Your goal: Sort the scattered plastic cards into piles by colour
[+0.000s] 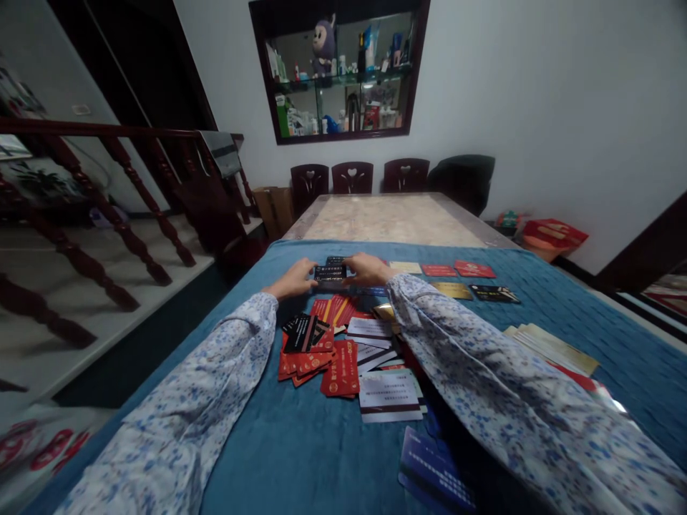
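Observation:
Between my two hands is a black card point(330, 275) with pale print, gripped at its left edge by my left hand point(295, 279) and at its right edge by my right hand point(366, 270). Another dark card point(336, 260) lies just behind it. Nearer to me is a loose pile with red cards point(341, 368), a black card with a striped pattern point(308, 335) on top, and white cards point(390, 395) with dark stripes. My right sleeve covers part of the pile. A blue card point(434, 468) lies at the front.
Beyond my right arm, rows of cards include a red card point(475, 269), a gold card point(451, 290) and a black card point(494, 293). Pale cards point(555, 347) lie fanned at the right. A blue cloth point(257, 443) covers the near table. Chairs point(352, 177) stand behind the far end.

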Available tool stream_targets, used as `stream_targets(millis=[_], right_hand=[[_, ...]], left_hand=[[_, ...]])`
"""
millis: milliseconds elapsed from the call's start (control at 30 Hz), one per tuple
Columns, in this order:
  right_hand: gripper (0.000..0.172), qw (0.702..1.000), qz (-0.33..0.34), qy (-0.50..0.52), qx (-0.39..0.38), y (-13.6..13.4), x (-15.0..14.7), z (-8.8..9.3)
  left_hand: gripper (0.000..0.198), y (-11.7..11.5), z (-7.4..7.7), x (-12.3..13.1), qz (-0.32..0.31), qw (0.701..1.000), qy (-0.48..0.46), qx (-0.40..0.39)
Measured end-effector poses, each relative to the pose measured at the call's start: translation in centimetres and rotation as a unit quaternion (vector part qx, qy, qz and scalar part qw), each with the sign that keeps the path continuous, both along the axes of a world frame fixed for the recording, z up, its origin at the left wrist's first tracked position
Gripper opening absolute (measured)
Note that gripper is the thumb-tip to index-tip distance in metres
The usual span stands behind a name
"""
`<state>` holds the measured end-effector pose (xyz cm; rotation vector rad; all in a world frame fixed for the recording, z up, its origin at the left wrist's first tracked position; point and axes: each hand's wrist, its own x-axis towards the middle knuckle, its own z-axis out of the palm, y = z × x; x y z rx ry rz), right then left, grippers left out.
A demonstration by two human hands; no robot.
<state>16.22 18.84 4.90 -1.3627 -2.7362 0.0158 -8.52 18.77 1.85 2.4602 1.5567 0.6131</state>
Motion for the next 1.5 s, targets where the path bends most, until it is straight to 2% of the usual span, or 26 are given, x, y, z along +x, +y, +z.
stream_targets(millis=[200,400,567,800,1033,1267,1500], right_hand=[[0.039,1.0,-0.007,-0.015,0.012,1.7,0.5,-0.1],[0.039,0.999,-0.03,-0.024,0.013,3.5,1.2,-0.4],[0.044,0.998,-0.049,-0.027,0.01,4.6,1.6,-0.8],[0.047,0.997,-0.067,-0.031,0.011,5.9,1.6,-1.2],[0.047,0.998,-0.062,-0.025,0.007,7.1,1.2,-1.5],[0.046,0.995,-0.086,-0.046,-0.023,7.6,0.8,-1.3],[0.044,0.994,-0.095,-0.042,-0.038,7.9,0.8,-1.2]], left_hand=[[0.039,2.1,0.3,1.0,-0.003,1.0,-0.013,-0.006],[0.04,3.9,0.5,2.3,0.003,1.0,0.014,-0.018],[0.044,5.4,0.0,3.0,0.007,0.999,0.04,-0.024],[0.039,7.2,-0.7,3.4,0.024,0.999,0.036,-0.025],[0.044,7.9,-0.4,3.8,0.046,0.997,0.046,-0.038],[0.047,8.4,-0.2,4.3,0.06,0.991,0.104,-0.057],[0.039,8.7,0.0,4.6,0.039,0.988,0.121,-0.087]])
